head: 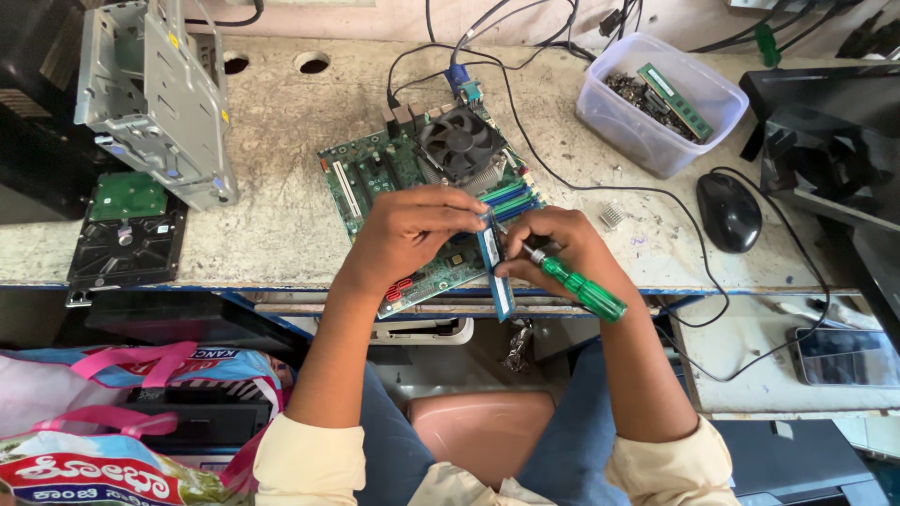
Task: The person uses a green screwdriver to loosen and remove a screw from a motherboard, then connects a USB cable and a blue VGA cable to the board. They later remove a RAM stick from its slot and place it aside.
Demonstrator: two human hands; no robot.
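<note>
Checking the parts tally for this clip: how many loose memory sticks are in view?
2. One memory stick is held between both hands above the motherboard; another lies in the plastic tub. More may be buried there.

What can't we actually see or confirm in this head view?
- Screwdriver tip: hidden behind the right hand and the memory stick.
- Memory stick's upper end: covered by left hand fingers.
- Motherboard near edge: under both hands.
- Tub contents: too small to sort beyond one green stick among dark bits.
- Phone screen: glare.
- Metal drive cage: top cut off by the frame edge.
</note>
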